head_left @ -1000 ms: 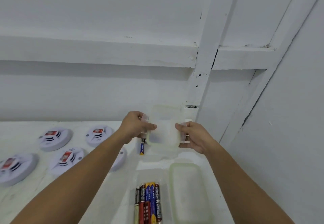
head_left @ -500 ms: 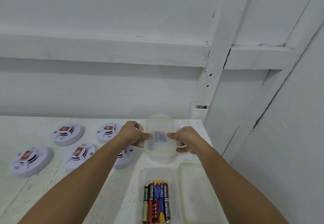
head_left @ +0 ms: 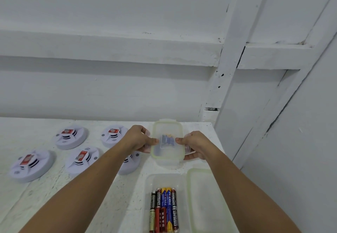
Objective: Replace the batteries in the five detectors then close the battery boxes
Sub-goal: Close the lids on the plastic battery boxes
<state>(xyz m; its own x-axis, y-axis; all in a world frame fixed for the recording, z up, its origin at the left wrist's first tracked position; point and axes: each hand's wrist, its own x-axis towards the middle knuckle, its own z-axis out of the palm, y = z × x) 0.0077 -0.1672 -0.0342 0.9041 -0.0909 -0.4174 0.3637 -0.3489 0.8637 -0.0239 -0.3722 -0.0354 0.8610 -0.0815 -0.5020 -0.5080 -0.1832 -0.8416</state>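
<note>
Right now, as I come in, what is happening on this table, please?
A person holds a clear lidded box on the far part of the white table and seems to be clipping it shut. The left hand and the right hand grip its sides, with the thumbs on the lid. Some blue batteries show through it. Nearer, an open box holds a row of batteries, and its loose lid lies beside it. Five detectors sit on the left.
</note>
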